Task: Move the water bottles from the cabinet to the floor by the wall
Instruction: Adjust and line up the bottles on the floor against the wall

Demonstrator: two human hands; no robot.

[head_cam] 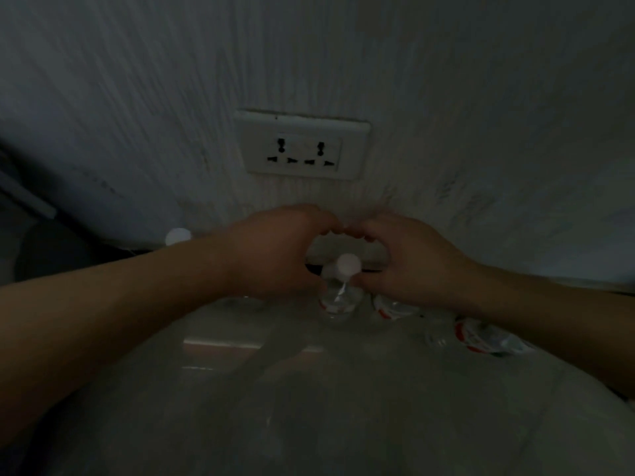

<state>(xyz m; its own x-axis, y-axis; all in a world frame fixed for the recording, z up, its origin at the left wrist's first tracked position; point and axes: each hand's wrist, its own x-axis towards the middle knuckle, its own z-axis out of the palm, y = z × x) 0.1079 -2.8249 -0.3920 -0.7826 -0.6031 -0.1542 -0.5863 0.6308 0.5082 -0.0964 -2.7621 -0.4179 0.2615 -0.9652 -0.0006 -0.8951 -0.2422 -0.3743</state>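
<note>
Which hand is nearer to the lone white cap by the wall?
Left. The left hand is just right of the lone white cap; the right hand is farther right.

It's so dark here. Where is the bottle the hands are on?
The upright bottle stands on the floor at centre frame, between the left hand and right hand, just below the wall socket.

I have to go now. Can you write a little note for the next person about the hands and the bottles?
Left hand and right hand: both cupped around one upright bottle on the floor by the wall, below the socket. Whether they grip it is unclear.
Other bottles: two to its right, and a white cap showing behind the left arm.
Done: several bottles are by the wall.
Left: let go of this one. The cabinet is out of view, so check it for more.
</note>
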